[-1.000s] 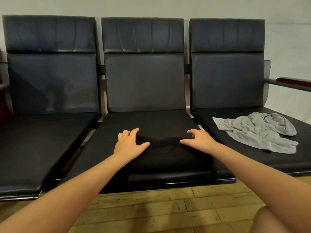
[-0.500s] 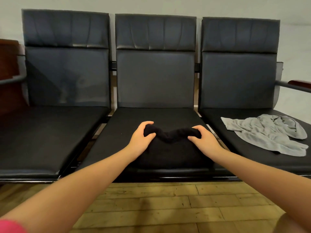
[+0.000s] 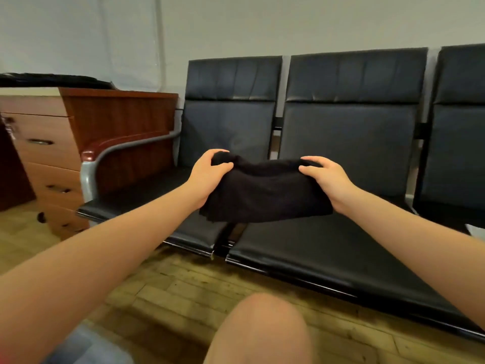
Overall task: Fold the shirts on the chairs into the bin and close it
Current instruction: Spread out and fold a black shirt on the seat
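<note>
- Pale wall (image 3: 236,24) runs behind a row of black padded chairs (image 3: 349,132) standing on a wooden plank floor (image 3: 183,285).
- At the left end of the row, a grey metal armrest (image 3: 126,151) with a reddish cap curves down beside a brown wooden drawer cabinet (image 3: 52,153).
- Both hands hold a folded black shirt (image 3: 265,193) in the air, above the front edges of the two nearer seats and clear of the cushions.
- The left hand (image 3: 210,172) grasps the shirt's upper left corner, thumb on the near face and fingers curled over the top edge.
- The right hand (image 3: 325,177) grasps the upper right corner in the same manner.
- The shirt sags slightly between the two grips, and its lower edge hangs free over the gap between the seats.
- A bare knee (image 3: 259,332) shows at the bottom edge of the view.
- Something translucent and blurred (image 3: 86,348) sits at the lower left corner; what it is cannot be told.
</note>
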